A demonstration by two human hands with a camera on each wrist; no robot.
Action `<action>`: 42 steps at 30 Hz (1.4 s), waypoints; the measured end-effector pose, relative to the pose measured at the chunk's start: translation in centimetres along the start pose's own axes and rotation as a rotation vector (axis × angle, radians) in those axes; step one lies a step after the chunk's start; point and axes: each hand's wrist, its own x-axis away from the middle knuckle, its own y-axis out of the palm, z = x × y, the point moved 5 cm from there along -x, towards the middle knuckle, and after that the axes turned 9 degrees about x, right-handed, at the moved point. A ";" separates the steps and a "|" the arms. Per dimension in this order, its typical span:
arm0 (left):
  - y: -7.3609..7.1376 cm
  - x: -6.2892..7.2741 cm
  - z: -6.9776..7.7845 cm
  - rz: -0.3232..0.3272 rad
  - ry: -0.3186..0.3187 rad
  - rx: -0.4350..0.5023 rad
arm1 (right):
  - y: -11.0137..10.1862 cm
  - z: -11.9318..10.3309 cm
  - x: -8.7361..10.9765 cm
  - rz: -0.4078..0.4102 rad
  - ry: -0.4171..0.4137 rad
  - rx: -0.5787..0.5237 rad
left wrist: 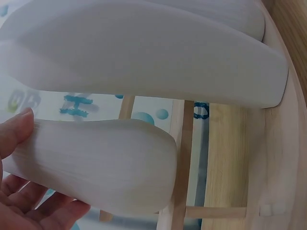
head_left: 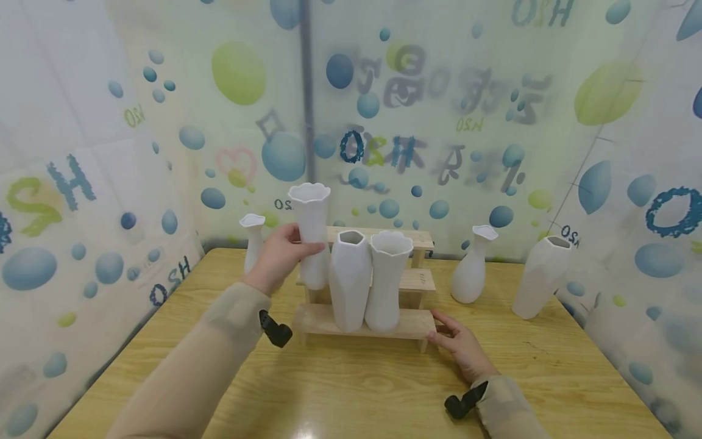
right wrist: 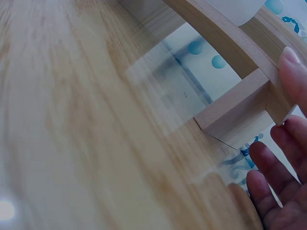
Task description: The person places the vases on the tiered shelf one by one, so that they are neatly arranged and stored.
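Observation:
My left hand [head_left: 278, 257] grips a white vase [head_left: 314, 222] with a scalloped rim, thumb on one side and fingers on the other. That vase stands upright at the left of a three-step wooden stand [head_left: 314, 318]; its base [left wrist: 158, 167] is by the middle step, and I cannot tell whether it touches. On the lowest step are a faceted white vase [head_left: 350, 283] and, close at its right, another scalloped vase [head_left: 388, 283]. My right hand [head_left: 463, 352] holds the right end of this lowest step, thumb and index finger at the board's corner [right wrist: 273, 79].
A narrow-necked vase [head_left: 253, 244] stands behind my left hand. To the right of the stand are a round-bellied vase [head_left: 470, 277] and a tall angular vase [head_left: 540, 280]. Everything rests on a wooden table [head_left: 351, 390], with printed curtains [head_left: 241, 140] behind and at both sides.

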 end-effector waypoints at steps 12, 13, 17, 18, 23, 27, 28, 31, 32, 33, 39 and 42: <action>1.1 -0.9 0.2 -0.007 0.001 -0.034 | 0.0 0.0 0.1 -0.008 0.003 0.011; 1.2 -0.9 0.2 -0.006 -0.003 -0.033 | 0.0 0.0 0.1 -0.009 0.003 0.015; 1.5 -1.3 0.3 -0.005 0.008 -0.021 | 0.0 0.1 0.1 -0.009 0.003 0.022; 1.6 -1.4 0.3 -0.001 0.010 -0.018 | 0.0 0.1 0.0 -0.008 0.004 0.022; 1.9 -1.8 -0.1 0.003 -0.006 -0.013 | 0.0 0.2 0.1 -0.010 0.004 0.023; 2.1 -2.0 -0.4 0.002 -0.037 -0.015 | 0.0 0.2 0.1 -0.013 0.004 0.019; 2.1 -2.1 -0.4 0.006 -0.043 -0.018 | 0.0 0.1 0.1 -0.013 0.003 0.018; 2.3 -2.2 -0.5 0.009 -0.044 -0.023 | 0.0 0.1 0.1 -0.012 0.000 0.022; 2.3 -2.3 -0.5 0.010 -0.043 -0.024 | 0.0 0.1 0.1 -0.012 -0.001 0.020; 2.4 -2.3 -0.5 0.011 -0.038 -0.025 | 0.0 0.1 0.1 -0.011 -0.002 0.022; 2.7 -2.7 -0.8 0.022 -0.042 -0.044 | -0.1 0.1 0.0 -0.002 0.001 0.021; 2.8 -2.7 -0.8 0.023 -0.050 -0.050 | -0.1 0.1 0.0 0.001 0.003 0.020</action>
